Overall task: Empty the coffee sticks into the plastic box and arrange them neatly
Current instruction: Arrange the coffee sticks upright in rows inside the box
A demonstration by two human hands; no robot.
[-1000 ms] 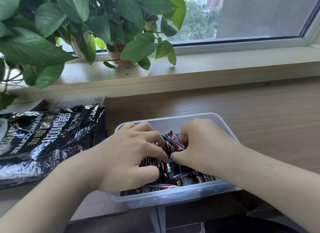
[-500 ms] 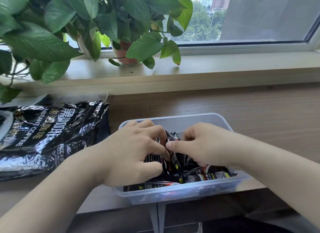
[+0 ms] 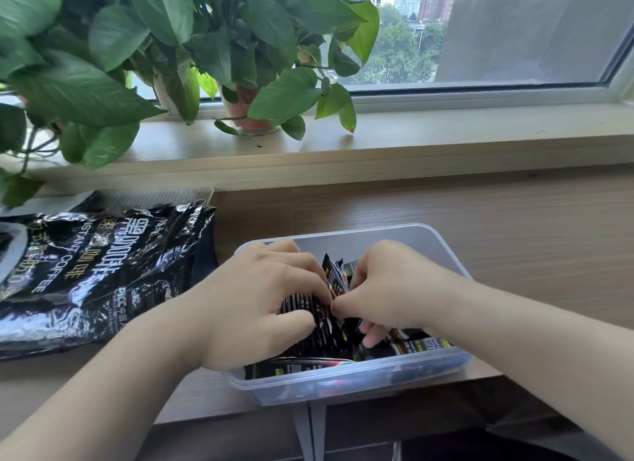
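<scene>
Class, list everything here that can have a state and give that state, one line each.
Clear plastic box: lidless, partly filled, at the table's near edge.
Black coffee sticks: inside the box, jumbled, some standing on end.
Left hand: grips a bundle of sticks.
Right hand: fingers curled round sticks.
Black foil coffee bag: lying crumpled left of the box.
Green potted plant: upright on the windowsill.

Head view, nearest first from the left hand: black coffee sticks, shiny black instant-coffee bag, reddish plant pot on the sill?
1. Black coffee sticks: gripped by the left hand, inside the clear plastic box.
2. Shiny black instant-coffee bag: on the table, left of the box.
3. Reddish plant pot: far back on the windowsill.
</scene>
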